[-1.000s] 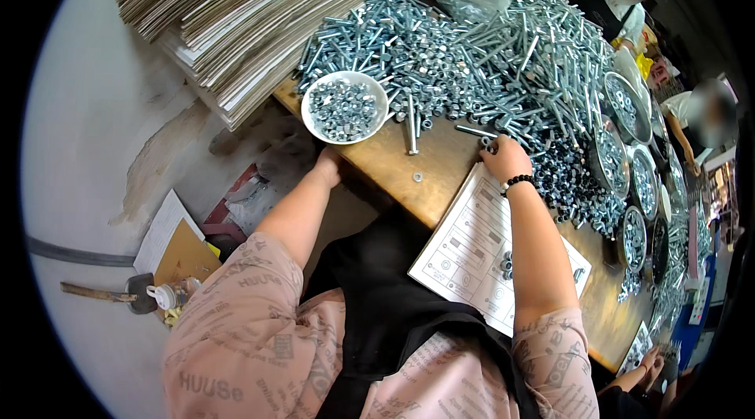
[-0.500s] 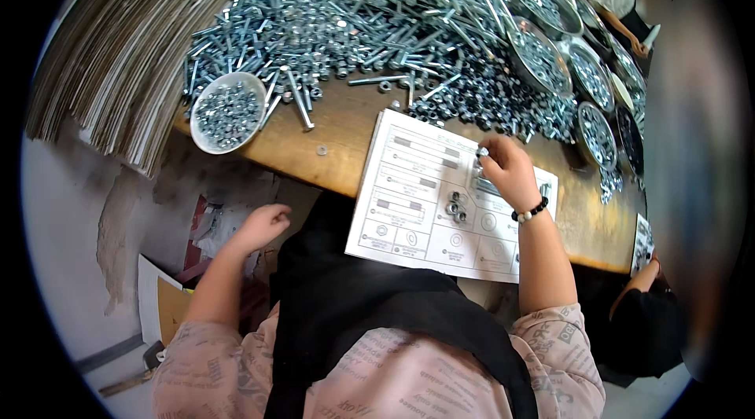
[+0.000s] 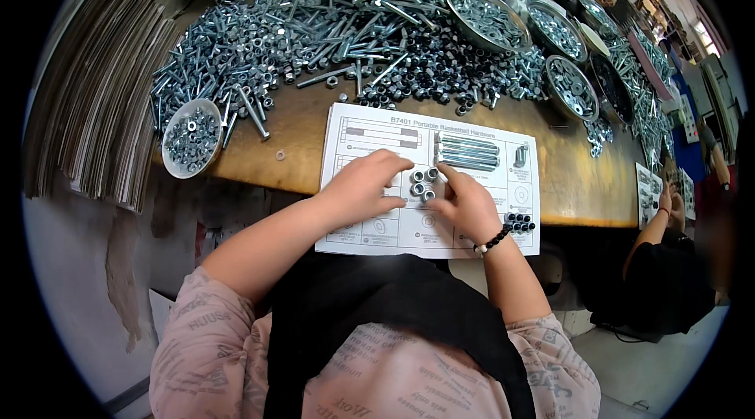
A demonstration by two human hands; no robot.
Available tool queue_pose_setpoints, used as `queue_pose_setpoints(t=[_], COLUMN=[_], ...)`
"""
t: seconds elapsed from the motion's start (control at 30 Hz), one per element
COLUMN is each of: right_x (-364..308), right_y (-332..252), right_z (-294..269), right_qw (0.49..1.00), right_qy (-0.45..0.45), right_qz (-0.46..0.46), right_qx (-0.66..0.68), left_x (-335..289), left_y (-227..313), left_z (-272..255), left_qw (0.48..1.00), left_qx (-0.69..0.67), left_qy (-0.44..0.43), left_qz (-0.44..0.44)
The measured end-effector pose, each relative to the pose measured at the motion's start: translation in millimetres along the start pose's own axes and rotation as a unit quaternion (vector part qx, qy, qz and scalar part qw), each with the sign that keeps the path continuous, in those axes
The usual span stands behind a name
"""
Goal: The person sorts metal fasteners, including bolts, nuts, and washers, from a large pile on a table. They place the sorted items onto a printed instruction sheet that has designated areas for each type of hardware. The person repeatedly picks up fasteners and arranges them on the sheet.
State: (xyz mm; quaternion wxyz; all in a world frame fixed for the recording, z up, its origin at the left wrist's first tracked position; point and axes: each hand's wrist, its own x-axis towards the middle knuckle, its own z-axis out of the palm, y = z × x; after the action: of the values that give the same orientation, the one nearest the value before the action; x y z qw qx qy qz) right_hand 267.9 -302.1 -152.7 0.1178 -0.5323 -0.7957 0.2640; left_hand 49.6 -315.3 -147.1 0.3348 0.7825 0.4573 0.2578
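A printed hardware sheet point(image 3: 362, 234) lies on the table edge in front of me. Near its middle sits a small cluster of silver nuts point(image 3: 422, 184). My left hand point(image 3: 363, 189) reaches in from the left of them, thumb and fingers apart, holding nothing. To their right is my right hand point(image 3: 469, 205), its thumb and forefinger spread at the cluster; whether a fingertip touches a nut is hard to tell. Just beyond, long silver bolts point(image 3: 468, 153) lie side by side. Shorter bolts point(image 3: 520, 156) rest at the sheet's right, and black-centred nuts point(image 3: 521, 222) stand in rows beside my right wrist.
A large heap of bolts and nuts point(image 3: 314, 34) covers the table's far part. A white bowl of nuts point(image 3: 214, 163) stands at left, beside stacked cardboard point(image 3: 86, 89). Metal bowls of washers point(image 3: 572, 87) stand at right. Other people point(image 3: 668, 262) work at the right and far side.
My left hand has come up from beside the table to the nuts. My right hand has moved down-left toward them. The view has shifted, and the bolts and the black-centred nuts show more plainly.
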Motion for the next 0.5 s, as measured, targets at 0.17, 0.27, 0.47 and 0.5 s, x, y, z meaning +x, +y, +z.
queue_pose_setpoints(t=[0.17, 0.27, 0.47, 0.5], right_x=[-1, 2, 4, 5], right_y=[-2, 2, 4, 3], right_z=[3, 5, 1, 1], right_qw=[1.000, 1.000, 0.999, 0.999], right_qy=[-0.007, -0.004, -0.018, -0.019], right_qz=[0.023, 0.025, 0.021, 0.024], right_qx=[-0.018, 0.000, 0.028, 0.028], left_x=[23, 25, 24, 24], left_y=[-11, -12, -13, -13], left_z=[40, 42, 43, 42], left_qw=[0.996, 0.999, 0.995, 0.994], left_qx=[0.067, 0.047, 0.049, 0.050], left_qy=[0.048, 0.021, 0.076, 0.076], left_qz=[0.038, 0.010, 0.053, 0.053])
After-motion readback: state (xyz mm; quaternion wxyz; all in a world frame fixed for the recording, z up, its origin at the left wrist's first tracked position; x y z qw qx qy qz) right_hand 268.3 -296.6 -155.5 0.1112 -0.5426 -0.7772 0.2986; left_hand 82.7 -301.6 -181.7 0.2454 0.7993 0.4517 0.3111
